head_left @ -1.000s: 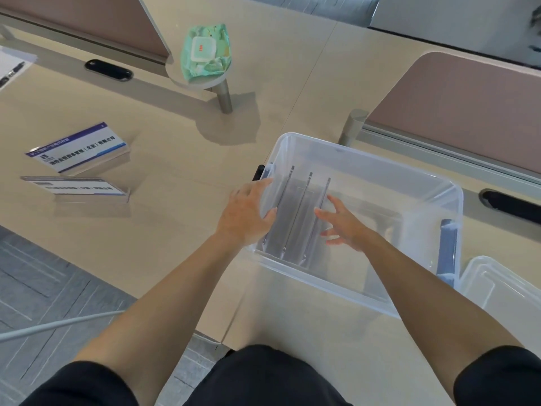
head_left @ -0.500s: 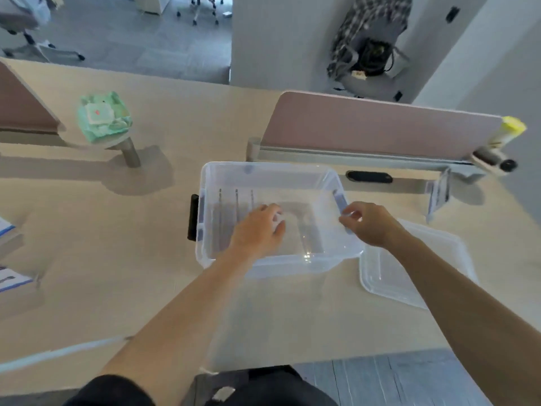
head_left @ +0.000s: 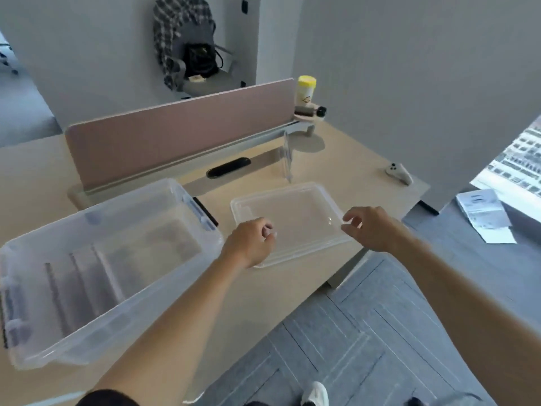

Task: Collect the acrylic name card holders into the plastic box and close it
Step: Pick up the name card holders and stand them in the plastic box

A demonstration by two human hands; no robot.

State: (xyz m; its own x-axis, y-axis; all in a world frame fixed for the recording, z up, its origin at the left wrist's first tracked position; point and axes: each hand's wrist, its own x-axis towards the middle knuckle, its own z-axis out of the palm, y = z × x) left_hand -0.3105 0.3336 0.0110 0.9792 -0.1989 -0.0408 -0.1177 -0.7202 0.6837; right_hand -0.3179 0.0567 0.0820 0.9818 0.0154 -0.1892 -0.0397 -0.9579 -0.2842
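The clear plastic box stands open on the desk at the left, with several acrylic name card holders upright in its near end. Its clear lid lies flat on the desk to the right of the box. My left hand rests over the lid's near-left edge with fingers curled; whether it grips the rim is hidden. My right hand is at the lid's near-right corner, thumb and fingers apart around the rim. One more acrylic holder stands on the desk behind the lid.
A pink divider panel runs behind the box and lid, with a black cable slot in front of it. A yellow-capped bottle sits on a small shelf. A white controller lies near the desk's far right corner. The desk edge is just right of the lid.
The view has swung right. Both hands left the box and moved over to the lid beside it; the box now sits at the left of the view.
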